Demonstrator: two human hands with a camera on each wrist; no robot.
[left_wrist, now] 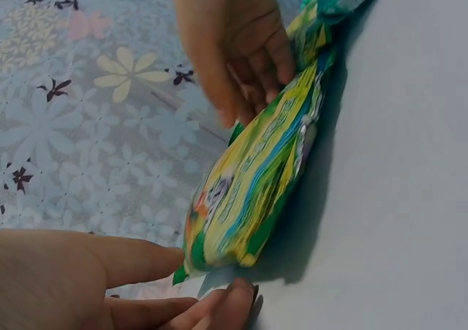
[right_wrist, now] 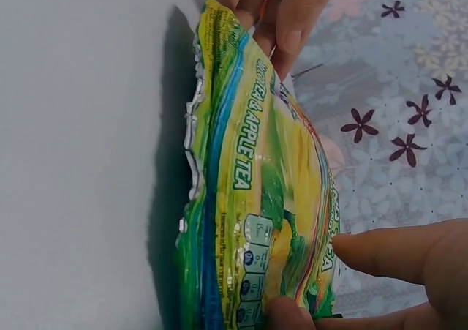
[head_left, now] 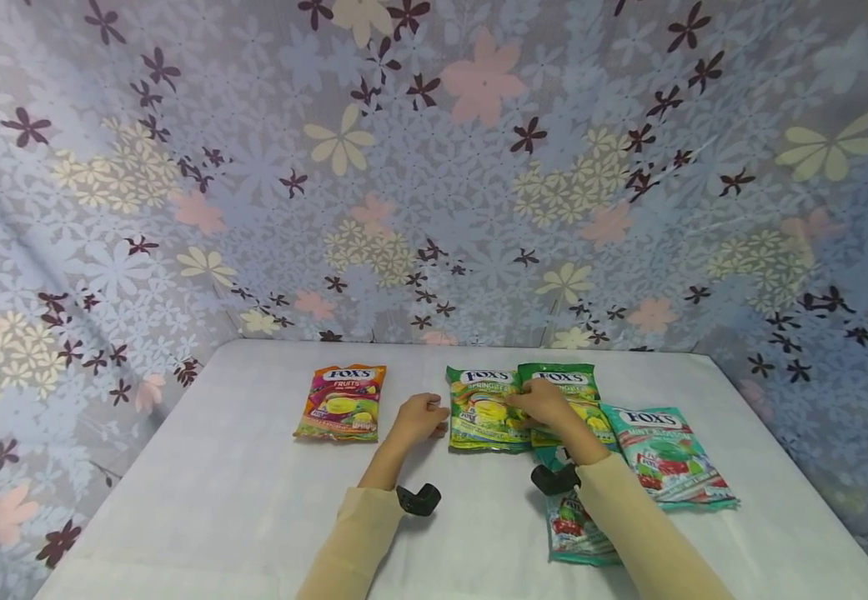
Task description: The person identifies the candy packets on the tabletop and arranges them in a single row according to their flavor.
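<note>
Just below the middle of the head frame, the green-yellow candy bag (head_left: 484, 410) lies on the table (head_left: 253, 500), long axis running up-down. The left hand (head_left: 420, 417) pinches its left edge; the right hand (head_left: 546, 405) grips its right edge, over the darker green bag (head_left: 563, 383). Both hands are equally near.

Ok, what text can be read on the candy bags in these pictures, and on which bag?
"FOX'S" and "FRUITS": orange-red candy bag.
"FOX'S": yellow-green candy bag between left hand and right hand; right wrist view reads "& APPLE TEA".
"FOX'S": dark green candy bag.
"FOX'S": teal candy bag.
Smaller print: blurred.
</note>
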